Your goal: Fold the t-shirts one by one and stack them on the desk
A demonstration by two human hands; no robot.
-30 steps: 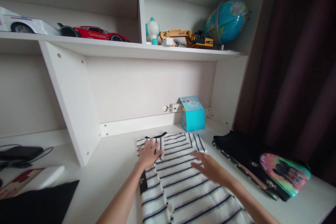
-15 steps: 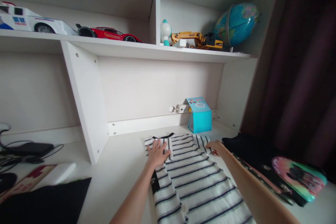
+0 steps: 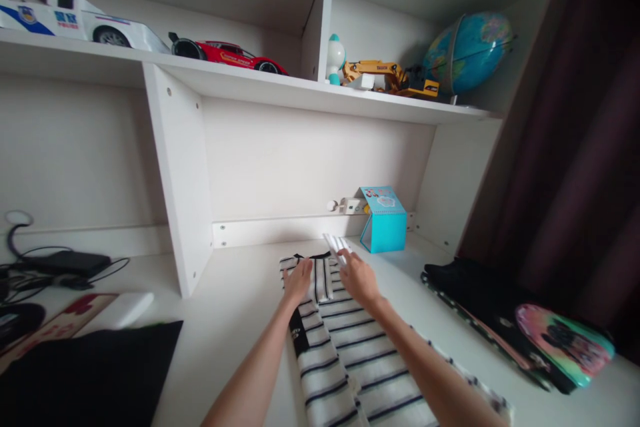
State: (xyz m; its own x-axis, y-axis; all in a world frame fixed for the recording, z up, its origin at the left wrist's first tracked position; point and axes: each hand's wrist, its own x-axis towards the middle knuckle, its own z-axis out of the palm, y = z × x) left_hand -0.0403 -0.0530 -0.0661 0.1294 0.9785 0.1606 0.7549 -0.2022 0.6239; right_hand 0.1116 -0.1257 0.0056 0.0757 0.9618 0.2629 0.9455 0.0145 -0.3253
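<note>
A white shirt with dark stripes (image 3: pixel 357 327) lies on the desk, its left side folded inward over the body. Near the collar, my left hand (image 3: pixel 299 280) rests on the folded part with its fingers stretched out. My right hand (image 3: pixel 361 280) pinches the right sleeve (image 3: pixel 335 244) and holds it raised over the shirt, close to the collar. A black patch (image 3: pixel 299 332) with small light marks shows along the left fold. My right forearm hides part of the shirt's right side.
Behind the shirt stands a blue desk calendar (image 3: pixel 387 230) by a power socket (image 3: pixel 353 205). Dark folded clothes (image 3: pixel 470 293) and a colourful pencil case (image 3: pixel 565 350) lie to the right. Black fabric (image 3: pixel 95 373) and cables (image 3: pixel 30 273) are at left; toys and a globe (image 3: pixel 470 53) fill the shelf.
My right hand has moved left and inward, carrying the sleeve with the shirt's right side toward the middle. My left hand stays near the collar, now turned more on its edge.
</note>
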